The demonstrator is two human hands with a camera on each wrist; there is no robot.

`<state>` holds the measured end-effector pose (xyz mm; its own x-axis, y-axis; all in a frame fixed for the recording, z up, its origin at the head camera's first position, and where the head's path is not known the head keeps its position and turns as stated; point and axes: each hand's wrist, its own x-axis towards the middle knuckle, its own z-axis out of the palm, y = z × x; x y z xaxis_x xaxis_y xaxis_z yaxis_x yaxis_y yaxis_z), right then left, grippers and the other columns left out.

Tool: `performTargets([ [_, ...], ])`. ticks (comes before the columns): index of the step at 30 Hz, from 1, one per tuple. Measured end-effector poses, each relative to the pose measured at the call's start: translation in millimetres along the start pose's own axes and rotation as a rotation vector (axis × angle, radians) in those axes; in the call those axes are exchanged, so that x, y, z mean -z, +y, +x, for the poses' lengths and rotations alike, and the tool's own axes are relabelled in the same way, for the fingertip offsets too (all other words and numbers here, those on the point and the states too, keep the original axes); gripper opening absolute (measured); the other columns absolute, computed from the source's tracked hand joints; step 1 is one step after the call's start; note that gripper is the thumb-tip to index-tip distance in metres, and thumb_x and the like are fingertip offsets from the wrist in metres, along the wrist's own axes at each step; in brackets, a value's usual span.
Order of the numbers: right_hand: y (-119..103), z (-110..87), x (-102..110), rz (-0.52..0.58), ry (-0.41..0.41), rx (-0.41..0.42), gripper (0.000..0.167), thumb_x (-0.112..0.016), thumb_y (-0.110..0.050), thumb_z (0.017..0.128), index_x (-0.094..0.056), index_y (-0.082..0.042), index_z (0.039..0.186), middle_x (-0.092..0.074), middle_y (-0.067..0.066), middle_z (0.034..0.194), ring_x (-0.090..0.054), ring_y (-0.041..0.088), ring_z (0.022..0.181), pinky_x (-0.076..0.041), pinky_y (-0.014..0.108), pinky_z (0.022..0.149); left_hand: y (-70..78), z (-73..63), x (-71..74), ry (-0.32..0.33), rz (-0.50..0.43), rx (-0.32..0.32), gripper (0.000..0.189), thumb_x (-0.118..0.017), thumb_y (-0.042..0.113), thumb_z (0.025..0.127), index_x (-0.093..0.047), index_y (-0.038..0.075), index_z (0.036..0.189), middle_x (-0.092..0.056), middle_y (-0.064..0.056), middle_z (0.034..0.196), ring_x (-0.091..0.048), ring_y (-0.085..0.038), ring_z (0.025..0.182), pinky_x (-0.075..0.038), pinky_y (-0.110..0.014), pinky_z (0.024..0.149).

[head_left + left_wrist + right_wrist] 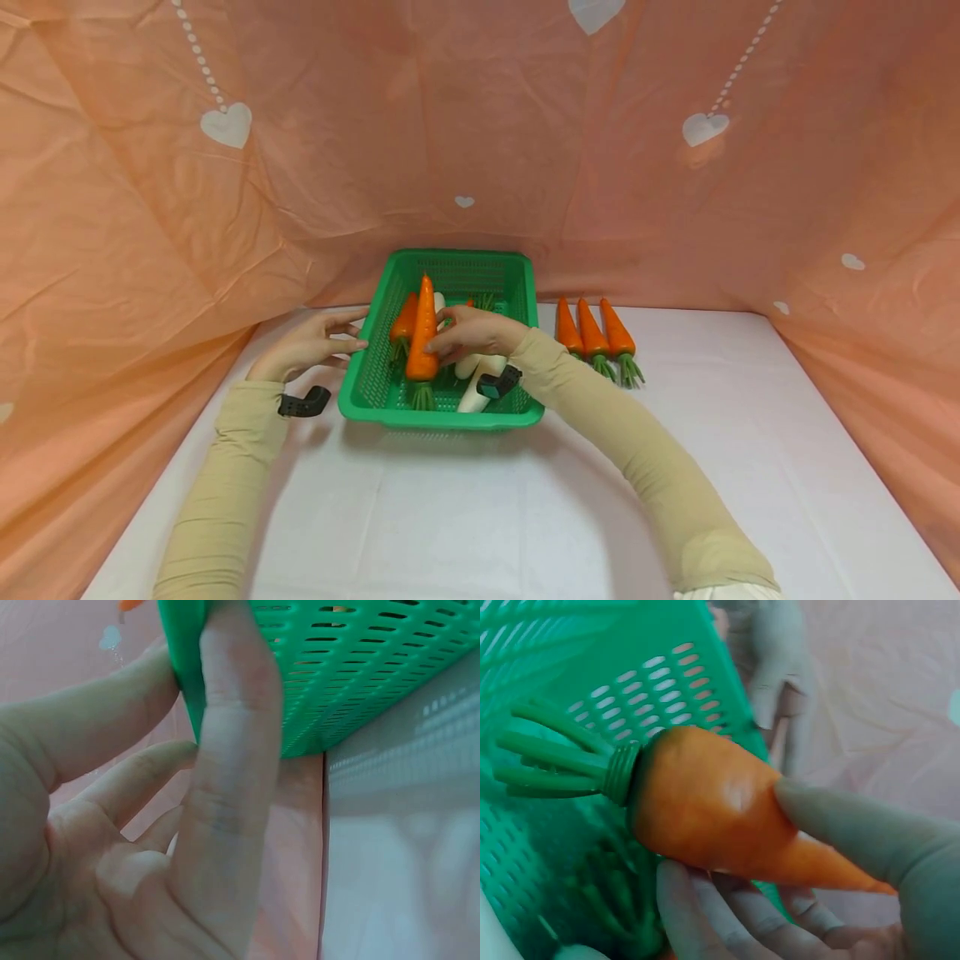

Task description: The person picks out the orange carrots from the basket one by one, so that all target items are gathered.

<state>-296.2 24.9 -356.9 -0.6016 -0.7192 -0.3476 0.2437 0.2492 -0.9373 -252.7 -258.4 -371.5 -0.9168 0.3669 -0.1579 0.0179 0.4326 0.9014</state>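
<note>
Between the thumb and fingers of my right hand [476, 330] is an orange carrot [423, 333] with a green stem tuft, held over the green basket [442, 419]. In the right wrist view the thumb presses the side of this carrot [712, 802] and the fingers curl beneath. My left hand [311, 343] is at the basket's left side, its fingers touching the rim [184, 667] without visibly curling round it. Inside the basket lie another carrot [403, 321] and white radishes [480, 387], partly hidden by the right hand and the held carrot.
Three carrots [595, 337] lie side by side on the white table [675, 467], right of the basket, stems toward the front. An orange cloth [495, 150] with white hearts hangs behind the table and along both sides.
</note>
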Motion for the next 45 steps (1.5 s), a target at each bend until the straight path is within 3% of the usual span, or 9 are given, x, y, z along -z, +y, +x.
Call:
performTargets([
  [5, -10.0, -16.8, 14.5, 0.008, 0.044, 0.056, 0.056, -0.060, -0.003, 0.094, -0.031, -0.002, 0.142, -0.057, 0.022, 0.121, -0.061, 0.031, 0.103, -0.041, 0.052, 0.098, -0.6, -0.6, 0.8, -0.003, 0.014, 0.001, 0.071, -0.065, 0.015, 0.093, -0.027, 0.012, 0.152, -0.046, -0.025, 0.129, -0.060, -0.027, 0.099, -0.056, -0.037, 0.076],
  [9, -17.7, -31.8, 29.2, 0.077, 0.098, 0.090, 0.057, -0.059, -0.006, 0.094, -0.030, -0.004, 0.143, -0.054, 0.021, 0.125, -0.055, 0.036, 0.111, -0.041, 0.052, 0.099, -1.2, -1.7, 2.0, -0.015, 0.020, -0.006, 0.072, -0.065, 0.018, 0.093, -0.025, 0.012, 0.153, -0.043, -0.026, 0.133, -0.059, -0.029, 0.101, -0.055, -0.037, 0.078],
  [12, -21.5, -44.1, 42.5, 0.132, 0.126, 0.127, 0.053, -0.057, -0.005, 0.095, -0.033, -0.003, 0.142, -0.051, 0.023, 0.127, -0.052, 0.041, 0.110, -0.038, 0.054, 0.100, -0.6, -2.1, 2.7, -0.014, 0.018, -0.005, 0.072, -0.065, 0.018, 0.093, -0.025, 0.013, 0.153, -0.043, -0.026, 0.132, -0.060, -0.029, 0.098, -0.055, -0.036, 0.078],
  [17, -23.9, -68.5, 66.5, 0.117, 0.203, 0.155, 0.059, -0.058, -0.009, 0.095, -0.028, -0.006, 0.146, -0.048, 0.020, 0.130, -0.055, 0.035, 0.106, -0.040, 0.053, 0.100, 1.1, -2.1, 3.4, -0.013, 0.008, -0.010, 0.071, -0.065, 0.017, 0.093, -0.026, 0.013, 0.153, -0.044, -0.026, 0.131, -0.061, -0.028, 0.093, -0.056, -0.037, 0.076],
  [24, -18.4, -102.8, 100.3, 0.100, 0.298, 0.134, 0.069, -0.056, -0.013, 0.097, -0.014, -0.005, 0.152, -0.043, 0.019, 0.135, -0.052, 0.031, 0.110, -0.043, 0.044, 0.098, 0.8, -1.1, 4.3, -0.016, 0.009, -0.005, 0.070, -0.064, 0.017, 0.093, -0.026, 0.013, 0.153, -0.046, -0.026, 0.128, -0.061, -0.028, 0.094, -0.055, -0.036, 0.076],
  [31, -2.1, -132.3, 131.8, 0.108, 0.364, 0.124, 0.056, -0.053, -0.013, 0.099, -0.021, 0.003, 0.142, -0.053, 0.007, 0.102, -0.053, 0.018, 0.081, -0.051, 0.034, 0.085, 1.2, -2.3, 4.3, -0.020, 0.020, -0.001, 0.071, -0.064, 0.017, 0.094, -0.026, 0.011, 0.153, -0.043, -0.026, 0.131, -0.060, -0.029, 0.096, -0.055, -0.040, 0.078],
  [34, 4.1, -145.7, 144.1, 0.127, 0.391, 0.121, 0.055, -0.051, -0.013, 0.100, -0.020, 0.005, 0.142, -0.053, 0.008, 0.104, -0.056, 0.018, 0.085, -0.049, 0.037, 0.090, 1.9, -2.6, 4.2, -0.024, 0.009, -0.002, 0.070, -0.063, 0.016, 0.094, -0.025, 0.012, 0.153, -0.045, -0.026, 0.128, -0.061, -0.029, 0.093, -0.055, -0.039, 0.077],
  [39, 10.8, -167.6, 162.3, 0.064, 0.448, 0.093, 0.064, -0.052, -0.020, 0.100, -0.016, 0.004, 0.147, -0.046, 0.014, 0.124, -0.058, 0.020, 0.098, -0.041, 0.045, 0.101, 3.3, -2.3, 3.6, -0.027, -0.006, -0.004, 0.069, -0.063, 0.014, 0.094, -0.025, 0.012, 0.153, -0.046, -0.026, 0.127, -0.061, -0.029, 0.091, -0.056, -0.037, 0.074],
  [45, 20.4, -188.3, 178.5, -0.034, 0.492, 0.074, 0.067, -0.051, -0.024, 0.100, -0.013, 0.003, 0.149, -0.045, 0.011, 0.122, -0.057, 0.017, 0.097, -0.047, 0.035, 0.094, 0.3, -1.9, 3.9, -0.039, -0.014, -0.039, 0.068, -0.062, 0.013, 0.095, -0.026, 0.009, 0.152, -0.047, -0.027, 0.127, -0.062, -0.028, 0.091, -0.056, -0.038, 0.075],
])
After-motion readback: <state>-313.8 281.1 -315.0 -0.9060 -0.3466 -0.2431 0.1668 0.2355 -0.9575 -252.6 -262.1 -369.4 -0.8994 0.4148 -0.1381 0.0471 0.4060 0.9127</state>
